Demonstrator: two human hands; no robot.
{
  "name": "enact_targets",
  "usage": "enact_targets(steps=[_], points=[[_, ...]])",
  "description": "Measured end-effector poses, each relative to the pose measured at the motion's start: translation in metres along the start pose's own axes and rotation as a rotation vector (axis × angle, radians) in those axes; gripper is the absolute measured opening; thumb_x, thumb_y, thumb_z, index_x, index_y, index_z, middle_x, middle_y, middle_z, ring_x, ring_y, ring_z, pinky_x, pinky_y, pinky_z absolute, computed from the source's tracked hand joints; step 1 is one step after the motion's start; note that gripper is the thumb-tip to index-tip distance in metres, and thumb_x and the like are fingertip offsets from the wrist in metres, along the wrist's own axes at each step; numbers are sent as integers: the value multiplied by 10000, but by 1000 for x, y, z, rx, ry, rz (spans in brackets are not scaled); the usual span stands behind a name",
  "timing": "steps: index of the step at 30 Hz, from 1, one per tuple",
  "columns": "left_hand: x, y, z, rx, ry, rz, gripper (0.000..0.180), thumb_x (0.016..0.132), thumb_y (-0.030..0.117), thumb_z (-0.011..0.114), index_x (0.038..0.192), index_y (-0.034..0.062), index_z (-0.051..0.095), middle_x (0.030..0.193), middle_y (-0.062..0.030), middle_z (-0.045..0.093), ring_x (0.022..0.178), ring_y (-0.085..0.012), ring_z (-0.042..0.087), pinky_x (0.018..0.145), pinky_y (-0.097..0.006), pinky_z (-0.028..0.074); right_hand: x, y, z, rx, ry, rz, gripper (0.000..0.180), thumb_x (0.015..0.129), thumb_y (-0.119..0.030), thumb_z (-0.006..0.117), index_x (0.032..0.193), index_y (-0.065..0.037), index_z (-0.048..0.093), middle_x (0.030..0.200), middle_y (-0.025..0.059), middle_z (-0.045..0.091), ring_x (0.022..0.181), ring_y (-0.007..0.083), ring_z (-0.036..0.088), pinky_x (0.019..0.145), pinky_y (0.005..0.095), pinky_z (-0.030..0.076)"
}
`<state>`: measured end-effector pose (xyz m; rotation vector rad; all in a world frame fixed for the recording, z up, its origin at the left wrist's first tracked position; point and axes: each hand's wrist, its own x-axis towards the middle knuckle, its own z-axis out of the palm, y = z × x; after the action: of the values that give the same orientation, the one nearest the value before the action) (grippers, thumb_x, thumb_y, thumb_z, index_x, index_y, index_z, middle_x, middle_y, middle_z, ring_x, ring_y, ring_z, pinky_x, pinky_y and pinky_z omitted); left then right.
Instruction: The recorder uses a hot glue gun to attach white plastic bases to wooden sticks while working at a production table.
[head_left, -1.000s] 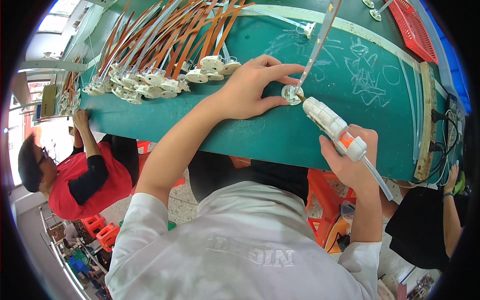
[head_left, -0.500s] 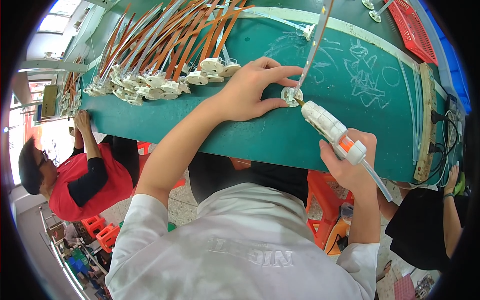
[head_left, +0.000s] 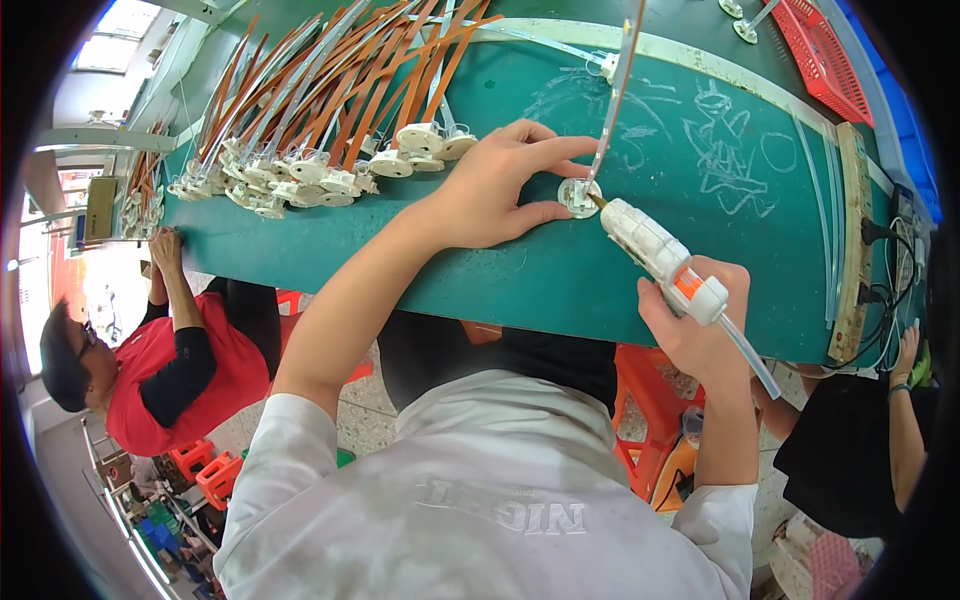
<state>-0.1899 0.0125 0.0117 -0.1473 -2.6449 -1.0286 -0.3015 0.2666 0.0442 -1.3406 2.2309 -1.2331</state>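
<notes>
Clearly, your partly curled left hand (head_left: 493, 187) held the white disc (head_left: 577, 200); your right hand (head_left: 700, 318) clasped the glue gun (head_left: 645, 241).

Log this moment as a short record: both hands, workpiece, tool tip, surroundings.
Left hand: thumb and fingers at the round white base, steadying it
Right hand: holding the white glue gun
Workpiece: LED strip rising from the base
Tool tip: at the base's right side; contact too small to tell
Surface: green table
Left on table: heap of strips with white bases
Far right: red basket
Nearby: co-worker in red, at left
</notes>
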Motion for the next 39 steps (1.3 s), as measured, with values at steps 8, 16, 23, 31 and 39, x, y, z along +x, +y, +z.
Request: enact_targets(steps=[8, 16, 23, 31, 39], points=[[1, 2, 0, -9, 3, 4, 703, 760, 124, 829, 1412, 163, 566, 1128, 8, 761, 1063, -248, 586, 1000, -404, 464, 2, -1, -1, 43, -1, 43, 206, 763, -50, 742, 648, 26, 589, 527, 67, 533, 439, 139, 480, 455, 309, 397], [3, 4, -2, -3, -7, 15, 703, 748, 88, 817, 1402, 164, 572, 1143, 6, 757, 1068, -234, 593, 1010, -396, 452, 1, 8, -10, 151, -143, 202, 135, 782, -46, 751, 705, 9, 655, 609, 33, 617, 527, 104, 558, 507, 272, 450], [2, 5, -2, 24, -3, 35, 713, 743, 77, 815, 1406, 164, 569, 1165, 17, 750, 1071, -229, 593, 1013, -396, 448, -2, 11, -7, 186, -11, 100, 186, 754, -128, 788, 735, 30, 692, 580, 105, 626, 474, 176, 575, 484, 315, 446], [2, 5, -1, 20, -5, 30, 717, 749, 80, 816, 1415, 167, 563, 1162, 12, 750, 1079, -233, 588, 1012, -399, 450, -3, 11, -13, 204, -30, 315, 212, 806, -136, 792, 870, 53, 722, 653, 92, 684, 538, 154, 622, 517, 324, 482], [1, 2, 1, 7, 10, 7, 710, 760, 91, 814, 1418, 174, 560, 1150, 17, 751, 1091, -242, 577, 1010, -400, 454, -11, 25, -20, 65, -142, 252, 184, 838, -126, 795, 949, 2, 723, 819, 34, 673, 616, 103, 599, 551, 267, 481]])
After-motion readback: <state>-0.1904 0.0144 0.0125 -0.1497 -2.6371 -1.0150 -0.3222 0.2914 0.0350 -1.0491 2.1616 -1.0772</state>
